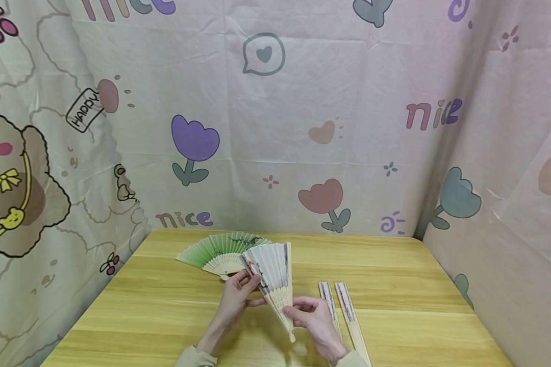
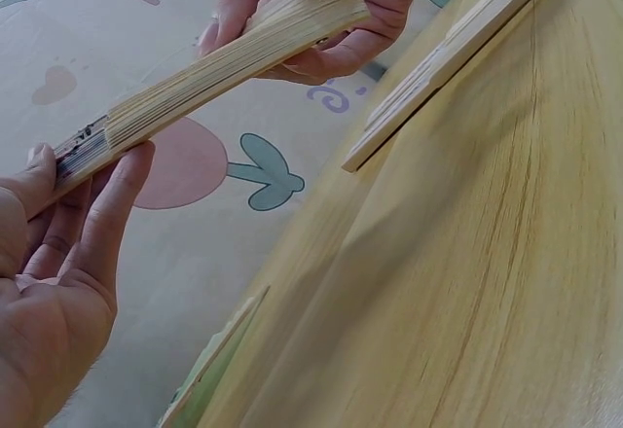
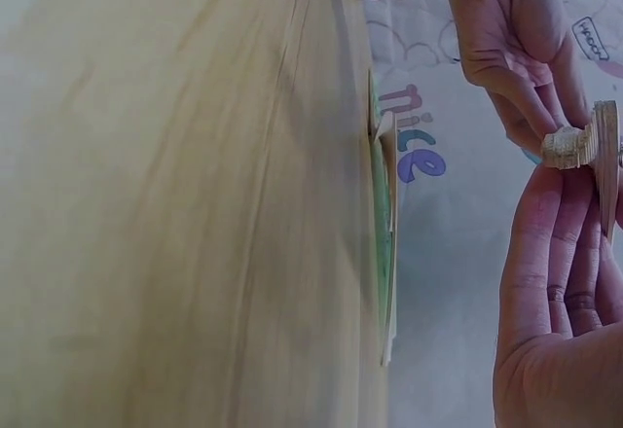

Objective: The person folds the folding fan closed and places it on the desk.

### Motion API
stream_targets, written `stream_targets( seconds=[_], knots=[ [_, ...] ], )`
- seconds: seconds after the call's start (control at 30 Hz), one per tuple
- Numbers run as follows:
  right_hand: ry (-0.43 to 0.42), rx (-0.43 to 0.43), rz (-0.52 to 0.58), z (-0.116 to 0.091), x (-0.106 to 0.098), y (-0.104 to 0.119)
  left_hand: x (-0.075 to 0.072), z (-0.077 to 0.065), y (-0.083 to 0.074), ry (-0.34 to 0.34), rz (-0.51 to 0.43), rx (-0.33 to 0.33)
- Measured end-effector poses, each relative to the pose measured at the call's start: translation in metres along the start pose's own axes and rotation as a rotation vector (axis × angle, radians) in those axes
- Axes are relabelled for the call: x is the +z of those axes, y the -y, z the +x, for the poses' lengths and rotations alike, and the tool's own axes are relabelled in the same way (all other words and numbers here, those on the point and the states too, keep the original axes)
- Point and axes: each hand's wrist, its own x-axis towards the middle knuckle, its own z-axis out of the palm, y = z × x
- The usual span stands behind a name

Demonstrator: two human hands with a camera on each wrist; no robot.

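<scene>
A white folding fan (image 1: 275, 265) with pale wooden ribs is partly spread between both hands, above the table. My left hand (image 1: 238, 294) pinches its left edge near the printed paper, thumb on the front. In the left wrist view that hand (image 2: 68, 282) grips the paper end of the fan (image 2: 195, 88). My right hand (image 1: 314, 321) holds the ribs on the right side, close to the pivot end. Behind the white fan, a green folding fan (image 1: 211, 257) lies spread on the table, its right part overlapped in the head view.
Two folded fans, one (image 1: 327, 295) beside my right hand and another (image 1: 349, 306) further right, lie on the wooden table (image 1: 408, 285). Patterned cloth (image 1: 275, 112) hangs behind the table and at both sides.
</scene>
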Motion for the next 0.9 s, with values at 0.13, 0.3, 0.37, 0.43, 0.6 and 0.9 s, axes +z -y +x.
stream_targets(
  seconds=[0.13, 0.3, 0.37, 0.43, 0.6, 0.9],
  knots=[
    [0.008, -0.005, -0.003, 0.0003, -0.0001, -0.0007, -0.0007, 0.0002, 0.0003, 0.0, 0.005, 0.002],
    [0.028, -0.019, -0.004, 0.0003, -0.0005, -0.0009, -0.001, 0.0005, 0.0005, 0.001, 0.009, 0.006],
    [0.036, -0.022, -0.004, 0.0001, -0.0008, -0.0007, -0.0007, 0.0006, 0.0005, -0.002, 0.011, 0.006],
    [0.04, -0.019, -0.008, -0.0002, -0.0011, -0.0003, -0.0003, 0.0006, 0.0004, -0.008, 0.012, 0.003],
    [0.041, -0.009, -0.036, -0.0003, -0.0028, 0.0, 0.0009, 0.0005, 0.0, -0.025, 0.021, -0.007],
    [0.065, -0.019, -0.054, -0.0007, -0.0036, 0.0005, 0.0006, 0.0007, 0.0008, -0.013, 0.028, -0.011]
  ],
)
